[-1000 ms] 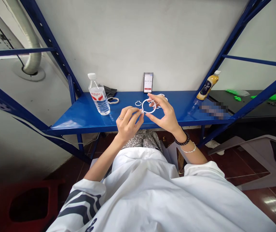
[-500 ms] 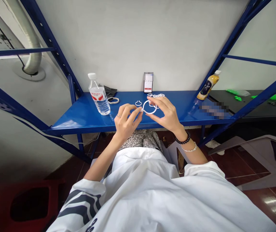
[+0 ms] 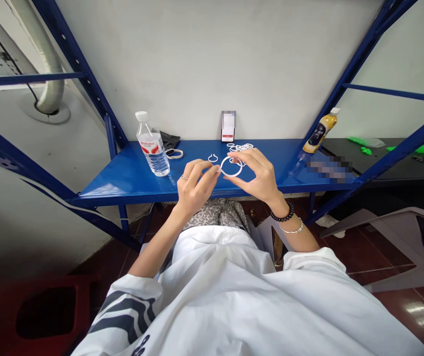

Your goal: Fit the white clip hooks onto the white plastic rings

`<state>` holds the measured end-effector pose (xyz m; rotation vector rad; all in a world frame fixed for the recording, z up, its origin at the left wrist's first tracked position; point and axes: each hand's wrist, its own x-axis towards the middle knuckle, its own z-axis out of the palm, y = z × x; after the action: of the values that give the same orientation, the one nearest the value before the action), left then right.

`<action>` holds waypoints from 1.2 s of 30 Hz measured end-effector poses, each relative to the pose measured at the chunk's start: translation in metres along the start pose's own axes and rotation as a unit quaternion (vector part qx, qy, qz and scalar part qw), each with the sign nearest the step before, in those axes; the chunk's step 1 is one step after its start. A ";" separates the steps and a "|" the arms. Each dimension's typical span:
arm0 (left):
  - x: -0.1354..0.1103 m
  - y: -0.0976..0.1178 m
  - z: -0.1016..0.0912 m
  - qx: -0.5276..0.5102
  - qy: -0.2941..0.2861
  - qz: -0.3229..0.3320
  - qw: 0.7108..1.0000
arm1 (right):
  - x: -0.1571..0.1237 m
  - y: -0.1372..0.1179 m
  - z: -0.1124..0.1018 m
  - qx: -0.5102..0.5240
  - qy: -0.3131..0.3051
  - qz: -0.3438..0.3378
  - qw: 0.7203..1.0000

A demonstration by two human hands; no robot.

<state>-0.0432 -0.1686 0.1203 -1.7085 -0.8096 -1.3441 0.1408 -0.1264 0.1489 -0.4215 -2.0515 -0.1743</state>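
Both hands hold one white plastic ring (image 3: 231, 166) above the front part of the blue shelf (image 3: 130, 173). My left hand (image 3: 194, 187) pinches its left side between thumb and fingertips. My right hand (image 3: 260, 178) grips the ring's right side, thumb below and forefinger over the top. A small white open ring (image 3: 212, 158) lies on the shelf just behind the held one. A heap of more white rings (image 3: 242, 147) lies further back, partly hidden by my right hand.
A water bottle (image 3: 151, 145) stands at the left of the shelf, with a bangle (image 3: 175, 154) and a dark pouch behind it. A phone (image 3: 228, 127) leans on the wall. A yellow drink bottle (image 3: 318, 131) stands at the right. Blue frame struts slant on both sides.
Both hands with the ring have shifted slightly right and toward me. The ring now faces the camera more openly. The heap of rings behind shows more.
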 end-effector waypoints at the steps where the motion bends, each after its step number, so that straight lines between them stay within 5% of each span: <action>1: 0.000 0.000 0.000 -0.007 -0.002 0.001 1.000 | 0.000 0.000 0.000 0.002 0.004 -0.003 1.000; 23: 0.001 0.000 -0.004 -0.013 -0.028 0.008 1.000 | 0.000 0.000 0.000 0.001 0.021 -0.009 1.000; 36: -0.002 -0.002 0.000 -0.074 -0.015 -0.054 0.996 | -0.001 -0.002 0.005 0.019 0.046 -0.012 0.999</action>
<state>-0.0453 -0.1682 0.1186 -1.8254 -0.8476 -1.4881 0.1360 -0.1274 0.1460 -0.3598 -1.9666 -0.1660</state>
